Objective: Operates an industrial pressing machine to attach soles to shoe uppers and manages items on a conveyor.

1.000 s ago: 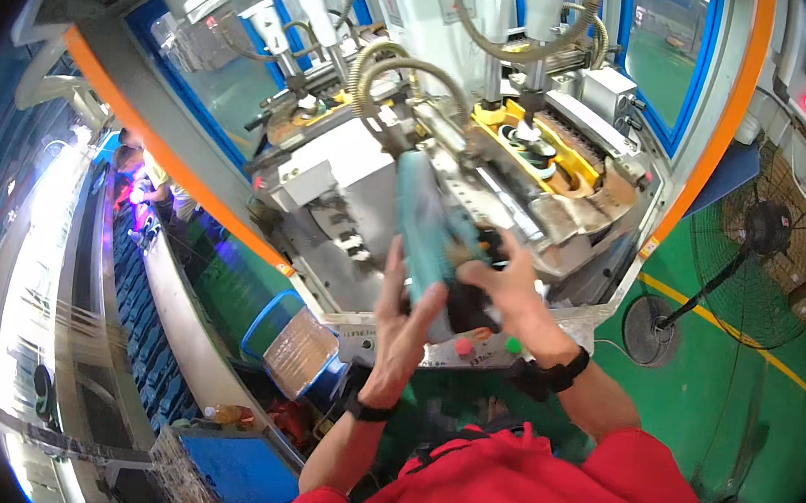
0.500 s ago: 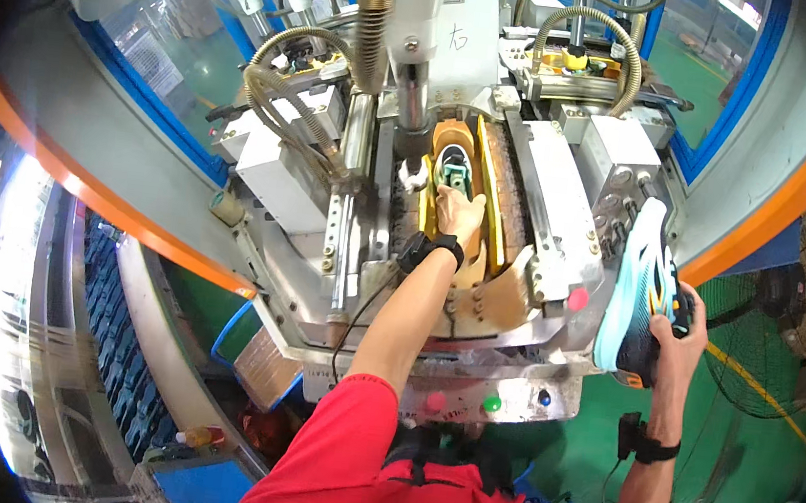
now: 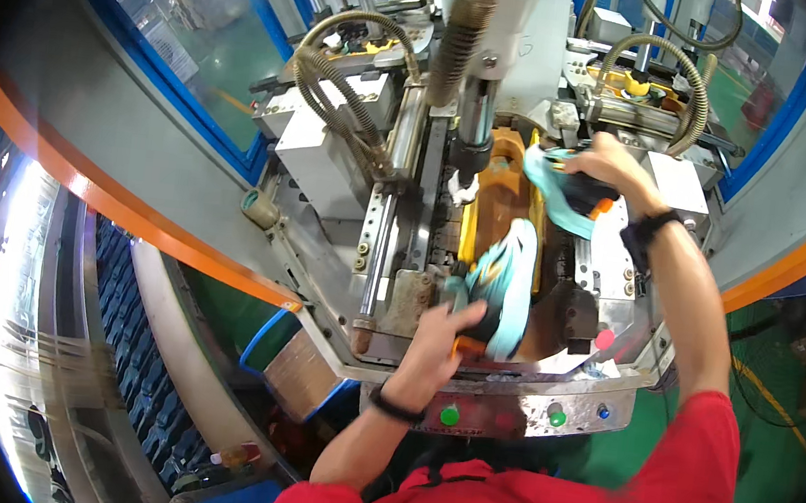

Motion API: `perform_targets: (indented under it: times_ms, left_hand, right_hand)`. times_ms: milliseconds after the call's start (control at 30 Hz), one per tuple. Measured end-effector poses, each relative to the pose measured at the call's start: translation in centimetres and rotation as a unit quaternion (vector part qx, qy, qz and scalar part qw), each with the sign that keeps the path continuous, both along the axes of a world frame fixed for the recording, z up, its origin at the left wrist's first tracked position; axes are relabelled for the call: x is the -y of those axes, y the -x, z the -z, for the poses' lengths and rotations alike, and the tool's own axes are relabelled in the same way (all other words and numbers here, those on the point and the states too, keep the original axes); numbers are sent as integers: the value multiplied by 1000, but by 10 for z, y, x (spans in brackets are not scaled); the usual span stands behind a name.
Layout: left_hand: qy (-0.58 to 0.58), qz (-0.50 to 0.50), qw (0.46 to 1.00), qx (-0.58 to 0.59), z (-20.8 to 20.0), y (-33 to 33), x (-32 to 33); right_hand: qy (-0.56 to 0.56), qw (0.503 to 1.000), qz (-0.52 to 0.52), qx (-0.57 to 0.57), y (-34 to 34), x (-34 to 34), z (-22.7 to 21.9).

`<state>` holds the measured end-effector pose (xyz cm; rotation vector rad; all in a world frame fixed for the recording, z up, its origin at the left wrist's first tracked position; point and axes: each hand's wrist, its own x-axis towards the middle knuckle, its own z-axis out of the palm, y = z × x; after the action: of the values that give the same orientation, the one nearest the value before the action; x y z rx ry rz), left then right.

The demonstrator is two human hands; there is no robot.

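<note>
My left hand (image 3: 437, 345) is closed around the heel of a running shoe (image 3: 507, 287) with a dark upper and a pale blue sole. That shoe is tilted on its side over the near end of the press's brown mould (image 3: 502, 193), toe pointing away from me. Farther forward and to the right, my right hand (image 3: 613, 170) grips a second, similar running shoe (image 3: 558, 194), blurred by motion, above the mould's right side. Bare brown surface shows between the mould's yellow side pads (image 3: 468, 234). Left of the mould, a metal press rod (image 3: 478, 112) hangs down.
A white block (image 3: 327, 155) with ribbed hoses (image 3: 343, 78) stands on the left. Green button (image 3: 450, 416) and blue button (image 3: 604, 412) sit on the front panel. An orange-edged guard (image 3: 139, 239) curves at left; a cardboard box (image 3: 309, 374) stands below it.
My left hand has drawn back from the mould with the shoe that was in it. My right hand has swung its shoe from the far right to above the mould. The view shifted.
</note>
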<state>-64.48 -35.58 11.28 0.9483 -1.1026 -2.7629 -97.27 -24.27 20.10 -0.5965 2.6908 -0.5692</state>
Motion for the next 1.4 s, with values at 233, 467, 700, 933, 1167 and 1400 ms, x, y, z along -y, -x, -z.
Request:
perform_targets:
  times_ms: [233,467,700,933,1167,1400]
  left_hand:
    - [132,-144,981,22,-56,-202,-7]
    - [230,-480,820,209,-41,-323,-59]
    - [97,-569,794,189,-17,-345,-115]
    - [52,-581,783,215,13,-408,-207]
    - [-82,-768,598,216,80,-510,-289]
    - [-123,-862,412,268,193,-696,-337]
  right_hand:
    - [90,973,11,-211,-13,127,176]
    - [29,972,-101,-210,-67,137,162]
    - [238,889,-384,-70,-313,17,171]
    - [268,797,-538,-55,-370,16,333]
    - [264,812,-516,-70,-375,52,302]
    - [415,630,-655,-50,-580,180,62]
